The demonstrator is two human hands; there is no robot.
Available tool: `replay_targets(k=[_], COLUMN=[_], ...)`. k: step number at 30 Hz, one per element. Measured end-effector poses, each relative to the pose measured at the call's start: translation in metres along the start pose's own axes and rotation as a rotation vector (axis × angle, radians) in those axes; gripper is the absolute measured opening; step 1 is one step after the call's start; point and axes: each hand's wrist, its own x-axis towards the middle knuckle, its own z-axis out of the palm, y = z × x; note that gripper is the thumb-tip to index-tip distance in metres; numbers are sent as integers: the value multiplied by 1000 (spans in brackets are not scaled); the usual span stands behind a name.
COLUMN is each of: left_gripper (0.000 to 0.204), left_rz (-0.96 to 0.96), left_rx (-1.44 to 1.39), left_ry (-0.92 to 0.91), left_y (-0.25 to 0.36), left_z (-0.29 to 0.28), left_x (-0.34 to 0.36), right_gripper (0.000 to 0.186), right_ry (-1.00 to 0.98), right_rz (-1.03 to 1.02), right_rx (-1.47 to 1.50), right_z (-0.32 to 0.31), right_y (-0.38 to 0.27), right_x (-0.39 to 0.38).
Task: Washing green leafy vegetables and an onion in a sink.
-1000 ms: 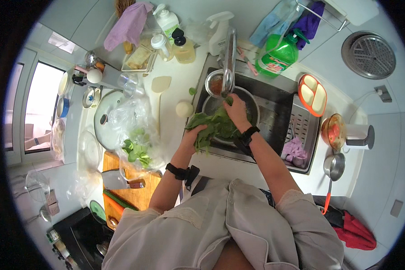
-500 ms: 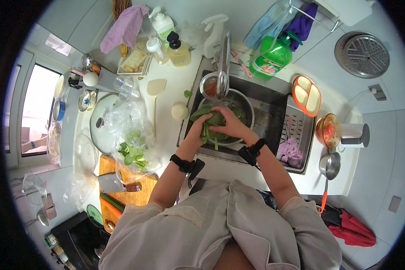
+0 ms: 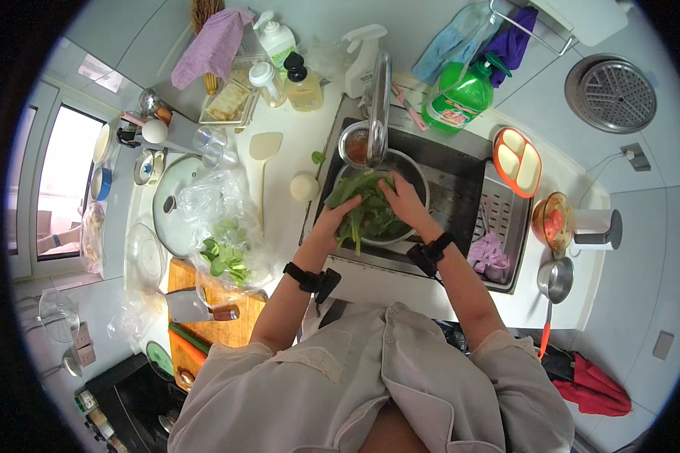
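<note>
A bunch of leafy greens (image 3: 369, 208) lies over a round metal basin (image 3: 425, 198) in the left part of the sink. My left hand (image 3: 335, 220) grips the bunch from its left side, the thumb across the leaves and the other fingers partly hidden beneath. On the right side my right hand (image 3: 403, 198) is closed on the same greens, fingertips among the leaves. Stems hang past the basin's near rim. Just beyond the leaves, the faucet (image 3: 378, 113) reaches over the sink, beside a small metal bowl (image 3: 353, 143) with reddish contents.
Left of the sink are a pale round ball-like thing (image 3: 304, 187), a spatula (image 3: 264, 155) and a plastic bag of greens (image 3: 225, 253). A cleaver (image 3: 189, 306) lies on the wooden cutting board (image 3: 242, 328). A green detergent bottle (image 3: 455, 102) stands behind the sink.
The greens have spread wider between my hands, and more leaves show. My right hand has shifted slightly right and up; my left hand has moved only a little.
</note>
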Motion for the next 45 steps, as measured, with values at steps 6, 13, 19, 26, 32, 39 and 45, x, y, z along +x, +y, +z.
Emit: replay_targets(k=[6,13,19,26,32,39,45], left_gripper=[35,35,32,28,29,29,34], left_rz=[43,8,-118,20,-72,-107,-99], left_rx=[301,361,76,-53,-60,-44,-140], left_ry=[84,68,88,-57,28,-37,-158], left_y=[-5,-17,-10,-14,-14,-16,-22], left_z=[-3,-11,-3,8,18,8,1], left_x=[1,9,7,25,36,55,64], right_gripper=[38,40,44,43,50,49,53], right_ry=[14,27,-11,-115,-62,-41,-85], right_rz=[127,121,91,179,327,385,388], right_rx=[-295,-513,-630,162,300,249,771], right_z=[15,16,13,16,23,32,36], right_y=[-18,-37,-8,14,27,8,0], right_x=[17,24,13,8,-1,11,0])
